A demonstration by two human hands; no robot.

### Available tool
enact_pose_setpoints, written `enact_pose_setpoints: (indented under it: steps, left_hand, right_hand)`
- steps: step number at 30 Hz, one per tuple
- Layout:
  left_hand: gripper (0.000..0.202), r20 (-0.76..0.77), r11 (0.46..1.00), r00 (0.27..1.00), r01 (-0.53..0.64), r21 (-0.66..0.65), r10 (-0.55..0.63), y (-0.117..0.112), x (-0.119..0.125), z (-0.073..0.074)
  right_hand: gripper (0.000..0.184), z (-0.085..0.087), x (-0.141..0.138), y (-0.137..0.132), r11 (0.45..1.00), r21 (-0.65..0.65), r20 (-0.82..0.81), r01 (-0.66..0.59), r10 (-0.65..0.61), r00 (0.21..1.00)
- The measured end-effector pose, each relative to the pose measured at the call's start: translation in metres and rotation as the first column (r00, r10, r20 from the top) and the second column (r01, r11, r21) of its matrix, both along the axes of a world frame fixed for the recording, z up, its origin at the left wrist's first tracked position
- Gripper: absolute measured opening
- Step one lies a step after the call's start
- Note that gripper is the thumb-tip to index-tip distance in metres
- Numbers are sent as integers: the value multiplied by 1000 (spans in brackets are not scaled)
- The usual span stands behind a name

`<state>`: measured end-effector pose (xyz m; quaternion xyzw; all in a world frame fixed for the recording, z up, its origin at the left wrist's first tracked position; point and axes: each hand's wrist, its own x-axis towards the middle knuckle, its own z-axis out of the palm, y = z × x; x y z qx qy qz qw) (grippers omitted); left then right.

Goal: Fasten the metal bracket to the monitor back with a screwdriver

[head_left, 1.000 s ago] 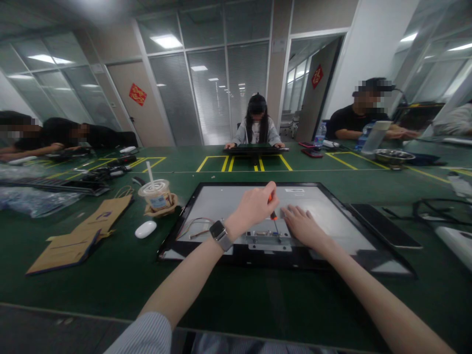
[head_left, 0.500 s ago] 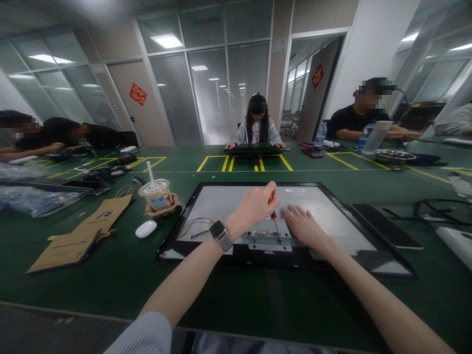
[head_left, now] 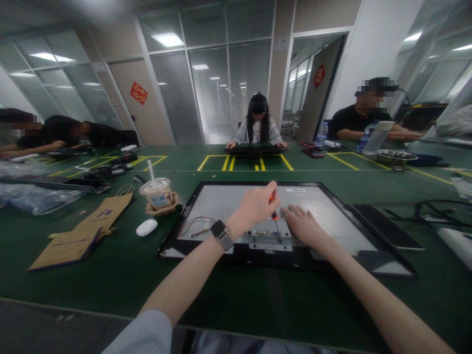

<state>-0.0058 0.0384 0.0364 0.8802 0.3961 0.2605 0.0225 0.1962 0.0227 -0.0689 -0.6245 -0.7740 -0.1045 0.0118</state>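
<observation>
My left hand (head_left: 255, 204), with a watch on its wrist, is closed around the orange and black handle of a screwdriver (head_left: 275, 215). The screwdriver's thin shaft points down at a metal bracket (head_left: 266, 240) with connector ports. That bracket sits near the close edge of a flat display panel (head_left: 221, 199), which lies back side up in a black frame. Resting flat on the panel, just right of the screwdriver, my right hand (head_left: 303, 225) has its fingers stretched out. Thin cables (head_left: 199, 226) lie on the panel's left part. The screwdriver's tip is too small to make out clearly.
Left of the panel are a white mouse (head_left: 146, 227), a lidded drink cup (head_left: 157, 194) and a paper bag (head_left: 83, 236). A dark phone-like slab (head_left: 387, 226) lies to the right. Across the green table (head_left: 184, 169) a person (head_left: 258, 123) holds another panel.
Almost nothing differs. Both hands and the screwdriver keep their places on the panel, and the view has shifted very slightly.
</observation>
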Motion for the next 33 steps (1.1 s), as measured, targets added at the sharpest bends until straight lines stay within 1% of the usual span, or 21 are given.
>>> enact_pose_setpoints:
  steps: [5,9,16,24,33]
  left_hand:
    - [15,24,1000,1000,7,5,-8,1,0,-2]
    - [15,22,1000,1000,2,17,-2,1,1,-3]
    - [15,64,999,997,41,27,-43,3,0,-6]
    - [13,107,1000,994,23,9,-24,4,-4,-10]
    - [10,190,999,981,34,-2,-33,4,-3,-13]
  right_hand:
    - [53,-5,3,2,1000,20,-13,-14,15,1000]
    - [52,-2,1,1,1000,-3,-15,6,-6,1000]
    - [52,1,1,2,999,-35,1,18,-18,1000]
    - [54,-1,1,1,1000,-18,2,8,-8,1000]
    - [54,5,-1,-2,999,-33,38,2,-1,999]
